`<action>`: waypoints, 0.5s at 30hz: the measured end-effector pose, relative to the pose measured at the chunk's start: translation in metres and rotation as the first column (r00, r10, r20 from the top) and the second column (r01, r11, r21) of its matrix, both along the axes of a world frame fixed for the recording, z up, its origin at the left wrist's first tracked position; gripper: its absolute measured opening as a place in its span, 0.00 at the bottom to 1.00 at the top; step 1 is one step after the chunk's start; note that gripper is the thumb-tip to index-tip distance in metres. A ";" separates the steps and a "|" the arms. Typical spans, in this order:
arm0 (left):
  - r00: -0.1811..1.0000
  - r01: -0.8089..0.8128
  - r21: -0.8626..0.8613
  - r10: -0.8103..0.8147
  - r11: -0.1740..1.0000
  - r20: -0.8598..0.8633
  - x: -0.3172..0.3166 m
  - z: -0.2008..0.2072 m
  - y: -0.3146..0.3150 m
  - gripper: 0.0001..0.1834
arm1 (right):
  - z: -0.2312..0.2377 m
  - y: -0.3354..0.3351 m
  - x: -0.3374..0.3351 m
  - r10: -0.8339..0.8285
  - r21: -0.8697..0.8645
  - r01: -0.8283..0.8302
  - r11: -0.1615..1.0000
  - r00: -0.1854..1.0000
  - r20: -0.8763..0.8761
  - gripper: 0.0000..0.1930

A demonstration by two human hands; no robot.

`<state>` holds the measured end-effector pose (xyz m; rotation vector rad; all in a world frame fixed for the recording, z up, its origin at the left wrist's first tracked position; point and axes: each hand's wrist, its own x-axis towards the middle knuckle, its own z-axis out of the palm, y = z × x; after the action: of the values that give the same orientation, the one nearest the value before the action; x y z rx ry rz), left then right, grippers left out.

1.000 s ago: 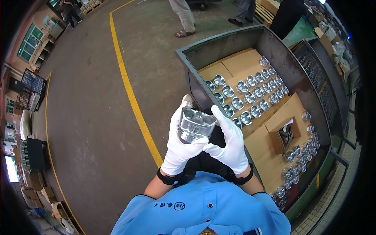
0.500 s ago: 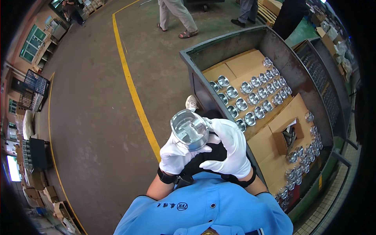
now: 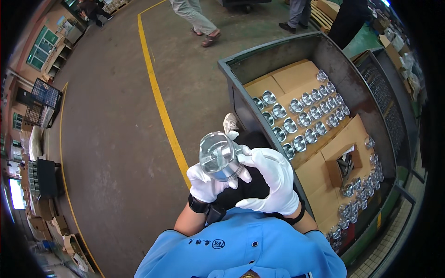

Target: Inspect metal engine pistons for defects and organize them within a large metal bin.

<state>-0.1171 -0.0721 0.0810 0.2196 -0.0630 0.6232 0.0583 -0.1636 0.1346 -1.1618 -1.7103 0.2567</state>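
A silvery metal piston [image 3: 215, 160] is held up in front of me, tilted so its hollow inside faces up toward me. My left hand [image 3: 204, 185], in a white glove, is closed round its lower side, with fingertips showing beneath its ringed edge. From the right, my white-gloved right hand [image 3: 276, 178] touches the piston's side with its fingertips. That hand's thumb is spread well away from the fingers, leaving a wide gap. Whether a small part sits at those fingertips is unclear.
At my right stands a large dark metal bin [image 3: 235, 97] lined with cardboard [image 3: 289, 76], with rows of similar pistons [image 3: 299, 143]. A small cardboard box [image 3: 334, 173] inside holds dark metal pieces. A yellow floor line [image 3: 160, 104] runs ahead; people stand or walk beyond.
The piston has tilted and shifted slightly left and down, its ringed side showing more. My right fingertips have moved along its right side. A person beyond has stepped left.
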 end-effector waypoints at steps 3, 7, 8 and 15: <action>1.000 -0.015 0.004 0.015 1.000 0.005 0.000 0.001 0.004 0.58 | 0.002 0.004 0.002 0.002 -0.008 -0.002 1.000 1.000 0.002 0.44; 0.910 -0.188 0.260 0.268 0.947 -0.316 0.004 0.025 0.000 0.49 | -0.009 0.003 0.005 -0.061 -0.043 0.061 0.997 0.998 -0.018 0.48; 0.890 -0.230 0.293 0.322 0.928 -0.322 0.002 0.019 -0.002 0.51 | -0.014 0.002 0.005 -0.070 -0.052 0.068 0.996 0.997 -0.035 0.49; 0.774 -0.280 0.539 0.519 0.794 -0.362 0.002 0.006 -0.002 0.57 | -0.021 0.002 0.004 -0.064 -0.093 0.062 0.994 0.998 -0.022 0.52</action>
<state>-0.1148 -0.0742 0.0869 0.8746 0.3561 0.9761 0.0627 -0.1612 0.1137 -1.2728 -1.6519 0.3125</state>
